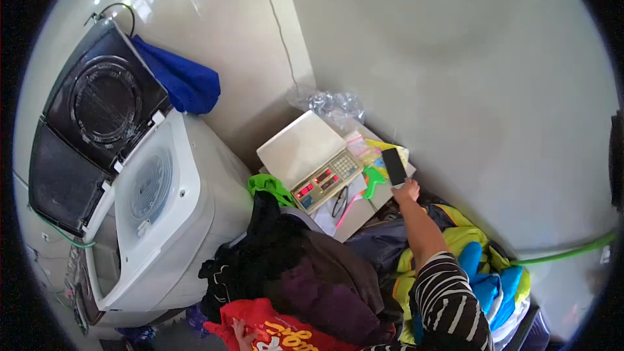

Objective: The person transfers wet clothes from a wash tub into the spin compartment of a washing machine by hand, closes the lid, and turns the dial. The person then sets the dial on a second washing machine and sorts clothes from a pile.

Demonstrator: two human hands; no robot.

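A black phone (394,167) is at the right end of the table, and my right hand (406,191) is closed at its near end. Beside it lies a green barcode-scanner-shaped plastic thing (374,182). A weighing scale (325,179) with a flat pan and lit red digits stands left of these. Low in the view, my left hand (243,336) rests with its fingers apart on a red garment (276,327) bearing yellow and white lettering; part of this hand is cut off by the frame.
A twin-tub washing machine (201,214) stands open at left, with a blue cloth (182,78) over its lid. Dark clothes (325,279) and yellow-and-blue clothes (497,292) lie heaped in front. Clear plastic (335,105) sits behind the scale. A green hose (565,251) runs along the right.
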